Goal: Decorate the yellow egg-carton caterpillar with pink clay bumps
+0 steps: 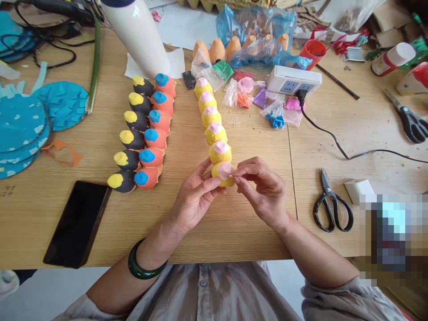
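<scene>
Past the grey shirt and tabletop edge, my left grip holds the yellow row, my right grip narrowly pinches a pink cap, nearer scissors well apart.

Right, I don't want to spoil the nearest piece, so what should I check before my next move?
1. Left hand steadying the row of yellow-coated bumps: ok, its fingers are at the nearest one.
2. Flattened pink clay cap on that nearest bump: ok, in place, with the right hand at its edge.
3. Cap pressed firmly all round: cannot tell, fingers hide part of it.
4. Black power cord away from both hands: ok.
5. Black-handled metal scissors away from the right hand: ok.
6. Flat black phone well inside the wooden table's front edge: not ok, one end lies at it.
</scene>
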